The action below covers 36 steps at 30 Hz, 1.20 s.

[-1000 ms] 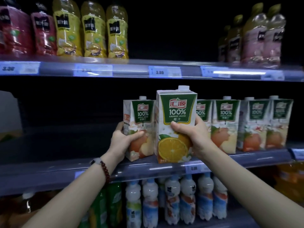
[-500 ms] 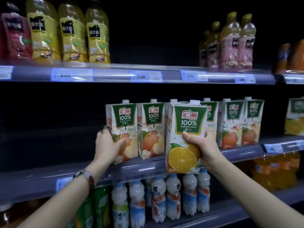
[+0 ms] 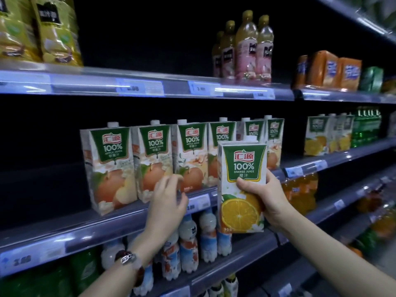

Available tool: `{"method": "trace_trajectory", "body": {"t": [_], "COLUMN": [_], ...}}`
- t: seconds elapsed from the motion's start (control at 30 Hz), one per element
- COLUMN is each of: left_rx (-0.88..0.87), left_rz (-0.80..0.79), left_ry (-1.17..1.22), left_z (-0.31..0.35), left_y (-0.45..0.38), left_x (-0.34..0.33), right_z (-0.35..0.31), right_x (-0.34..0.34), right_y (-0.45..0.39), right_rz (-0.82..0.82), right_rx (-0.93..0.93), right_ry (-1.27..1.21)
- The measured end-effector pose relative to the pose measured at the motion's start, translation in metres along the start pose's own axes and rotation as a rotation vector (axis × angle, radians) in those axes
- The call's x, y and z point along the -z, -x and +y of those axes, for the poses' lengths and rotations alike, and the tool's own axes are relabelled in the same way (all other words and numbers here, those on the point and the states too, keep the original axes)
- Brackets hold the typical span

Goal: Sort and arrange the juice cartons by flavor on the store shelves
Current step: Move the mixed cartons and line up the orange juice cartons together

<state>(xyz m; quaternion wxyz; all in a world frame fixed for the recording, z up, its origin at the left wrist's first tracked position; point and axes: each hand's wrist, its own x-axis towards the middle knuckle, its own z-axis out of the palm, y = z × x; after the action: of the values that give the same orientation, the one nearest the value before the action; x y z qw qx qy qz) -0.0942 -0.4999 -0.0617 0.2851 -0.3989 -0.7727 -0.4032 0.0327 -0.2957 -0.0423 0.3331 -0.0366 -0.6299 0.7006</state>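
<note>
Head view: a row of apple juice cartons (image 3: 109, 168) is standing upright along the front of the middle shelf (image 3: 64, 234), each capped and facing outward. Farther right on the same level, past a gap, a group of orange juice cartons (image 3: 317, 136) is sitting beside green bottles (image 3: 366, 127). The right hand (image 3: 264, 194) is gripping an orange juice carton (image 3: 242, 185) around its middle, thumb across the front, holding it upright in the air in front of the shelf edge and hiding part of the apple row behind it. The left hand (image 3: 169, 200) is hovering with its fingers loosely spread, holding nothing, just in front of the second and third apple cartons; whether it is touching them cannot be told. Pink-labelled bottles (image 3: 246, 48) are standing on the upper shelf, and white bottles (image 3: 192, 239) are crowding the shelf below.
</note>
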Motion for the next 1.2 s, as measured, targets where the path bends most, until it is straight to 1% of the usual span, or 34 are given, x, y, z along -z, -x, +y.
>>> {"method": "trace_trajectory", "body": {"t": [0.23,0.33,0.5,0.63,0.73,0.93,1.07,1.2], "left_rx": [-0.123,-0.171,-0.184,-0.207,-0.213,-0.223,-0.198,-0.179], "left_rz": [-0.271,-0.322,-0.409,-0.457,-0.477,-0.490,-0.469,-0.450], "left_ry": [-0.023,-0.046,-0.103,-0.104,-0.092,-0.053,0.020,0.046], "left_z": [0.074,0.113,0.174,0.209,0.224,0.230,0.222,0.214], "left_y": [-0.039,-0.057,-0.077,-0.092,-0.107,-0.149,-0.182,-0.219], "left_x": [-0.097,-0.143,-0.215,-0.263,-0.294,-0.350,-0.387,-0.418], "right_z": [-0.010,-0.020,-0.041,-0.051,-0.053,-0.046,-0.037,-0.030], "right_x": [0.091,0.144,0.237,0.296,0.330,0.373,0.391,0.400], "right_y": [-0.007,-0.013,-0.021,-0.032,-0.052,-0.119,-0.177,-0.235], "right_rz": [0.074,0.090,0.144,0.181,0.228,0.260,0.239,0.202], "right_rx": [-0.046,-0.045,-0.038,-0.024,-0.024,-0.008,0.003,0.022], "right_ry": [0.045,0.050,0.088,0.087,0.075,0.080,0.072,0.081]}}
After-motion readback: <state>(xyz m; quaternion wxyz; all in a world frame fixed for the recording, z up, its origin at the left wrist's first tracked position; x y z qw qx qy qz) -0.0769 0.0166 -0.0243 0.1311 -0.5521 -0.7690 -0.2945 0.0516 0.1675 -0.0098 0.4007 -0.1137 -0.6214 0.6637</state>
